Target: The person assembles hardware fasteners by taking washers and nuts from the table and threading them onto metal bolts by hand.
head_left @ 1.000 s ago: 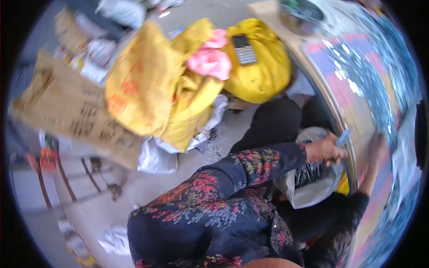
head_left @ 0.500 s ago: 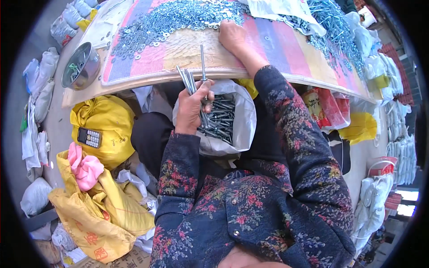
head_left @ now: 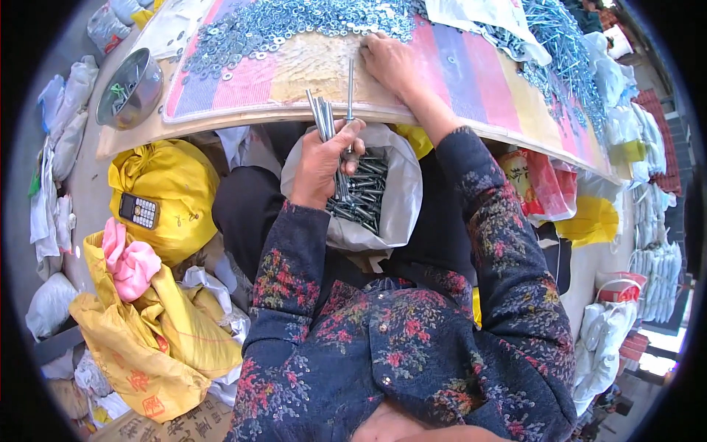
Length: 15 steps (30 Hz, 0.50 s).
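Clutching bundle of long silver metal bolts [head_left: 322, 118]: left hand [head_left: 324, 166], near side; one bolt [head_left: 350, 87] long axis pointing far. Flat silver ring washers [head_left: 294, 28] lie far; right hand [head_left: 390, 66] nearer them, fingers bent; pinch cannot be told.

From my remote seat, head view: desk [head_left: 129, 138] of pale board, wooden edge bowed by the lens. Striped mat [head_left: 482, 92] over most of it, pink, blue and tan. Broad spread of washers [head_left: 294, 28] along the far left half; I note a lone one mid-mat. Right end: tangled heap of long bolts [head_left: 558, 44], white sheet [head_left: 492, 20] partly over metal pieces beside it. Metal bowl [head_left: 149, 94] at left corner, off the mat.
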Available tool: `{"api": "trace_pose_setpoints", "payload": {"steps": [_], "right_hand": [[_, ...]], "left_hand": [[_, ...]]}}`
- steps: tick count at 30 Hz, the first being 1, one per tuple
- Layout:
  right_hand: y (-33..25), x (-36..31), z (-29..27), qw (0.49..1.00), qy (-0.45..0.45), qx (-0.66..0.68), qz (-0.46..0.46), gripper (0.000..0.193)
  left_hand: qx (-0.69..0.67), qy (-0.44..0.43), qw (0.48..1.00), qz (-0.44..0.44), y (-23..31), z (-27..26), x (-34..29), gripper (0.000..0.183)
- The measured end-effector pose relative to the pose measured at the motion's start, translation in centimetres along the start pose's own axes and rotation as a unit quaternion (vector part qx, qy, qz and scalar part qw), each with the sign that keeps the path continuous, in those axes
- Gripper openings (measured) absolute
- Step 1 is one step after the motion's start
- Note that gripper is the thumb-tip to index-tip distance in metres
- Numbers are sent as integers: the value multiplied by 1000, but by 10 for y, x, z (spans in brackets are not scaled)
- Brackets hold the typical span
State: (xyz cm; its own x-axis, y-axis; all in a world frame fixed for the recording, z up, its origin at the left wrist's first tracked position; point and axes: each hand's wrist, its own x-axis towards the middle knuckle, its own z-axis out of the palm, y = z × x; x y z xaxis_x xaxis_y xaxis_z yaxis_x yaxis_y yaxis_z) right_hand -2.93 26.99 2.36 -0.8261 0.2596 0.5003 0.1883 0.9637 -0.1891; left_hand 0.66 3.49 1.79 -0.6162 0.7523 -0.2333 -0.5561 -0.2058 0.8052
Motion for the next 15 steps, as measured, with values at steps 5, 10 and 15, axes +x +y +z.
{"api": "trace_pose_setpoints", "payload": {"steps": [5, 10, 15], "right_hand": [[-21, -10, -27, 975, -62, 182, 108, 22], [-34, -56, -44, 856, -103, 473, 182, 22], [-33, -60, -47, 691, -45, 674, 257, 16]], "left_hand": [[9, 14, 1000, 9, -4, -6, 0, 24], [51, -28, 998, -5, -6, -4, -3, 23], [50, -62, 997, -16, -7, 0, -2, 28]]}}
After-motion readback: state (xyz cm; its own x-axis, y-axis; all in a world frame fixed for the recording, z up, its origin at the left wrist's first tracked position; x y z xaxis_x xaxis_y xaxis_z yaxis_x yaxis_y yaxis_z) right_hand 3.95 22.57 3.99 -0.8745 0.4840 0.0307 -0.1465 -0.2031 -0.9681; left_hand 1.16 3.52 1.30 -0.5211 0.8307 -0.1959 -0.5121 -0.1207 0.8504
